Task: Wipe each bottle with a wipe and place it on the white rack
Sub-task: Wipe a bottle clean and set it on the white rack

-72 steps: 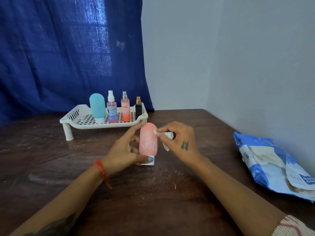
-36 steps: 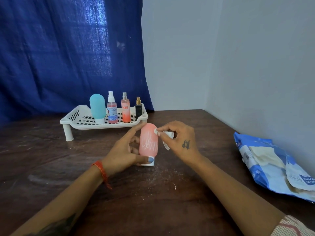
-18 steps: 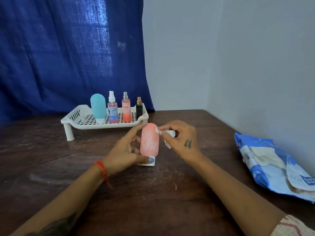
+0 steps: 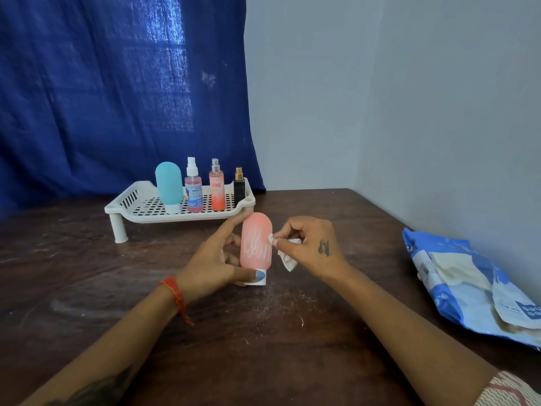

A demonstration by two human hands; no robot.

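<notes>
A pink squeeze bottle stands cap-down on the wooden table, streaked with white marks on its front. My left hand grips it, thumb on the white cap and index finger up along its left side. My right hand pinches a small white wipe against the bottle's right side. Behind them stands the white rack, holding a teal bottle, a pink spray bottle, an orange spray bottle and a small black bottle.
A blue and white wipes packet lies at the table's right edge by the grey wall. A blue curtain hangs behind the rack. White crumbs dot the dark table in front of the bottle.
My right hand has slid the wipe from the bottle's top a little way down its right side. My left hand keeps the same hold on the bottle.
</notes>
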